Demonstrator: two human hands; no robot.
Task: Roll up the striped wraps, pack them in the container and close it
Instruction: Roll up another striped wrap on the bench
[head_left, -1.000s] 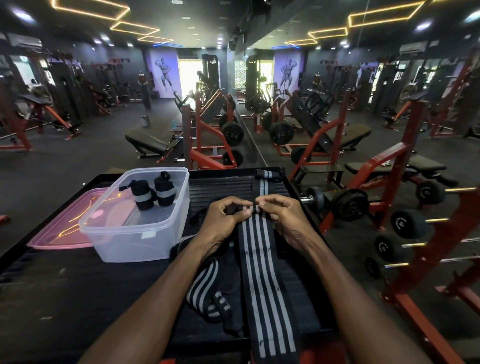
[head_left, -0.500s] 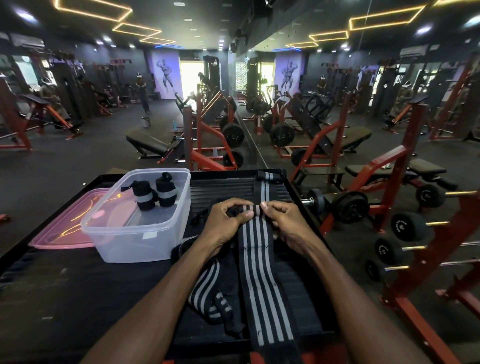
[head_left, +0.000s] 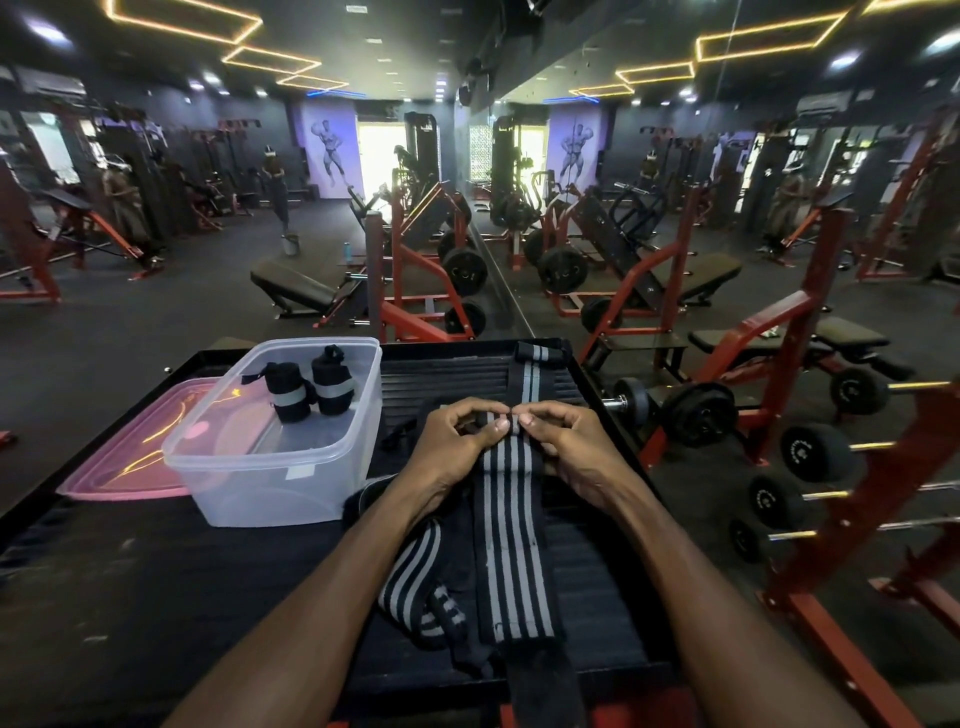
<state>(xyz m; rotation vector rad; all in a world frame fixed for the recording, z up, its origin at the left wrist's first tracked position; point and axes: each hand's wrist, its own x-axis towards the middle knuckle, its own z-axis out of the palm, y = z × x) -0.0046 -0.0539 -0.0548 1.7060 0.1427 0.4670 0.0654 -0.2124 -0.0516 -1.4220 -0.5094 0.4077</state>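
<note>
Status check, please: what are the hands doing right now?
Left hand and right hand pinch striped wrap, rolling. Two rolls in container. Nothing blocking.

The hands hide the striped wrap's rolled part; its near end leaves the bottom edge.

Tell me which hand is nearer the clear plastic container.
Left. The left hand pinches the striped wrap just right of the clear plastic container; the right hand pinches the wrap's far side, farther away.
</note>
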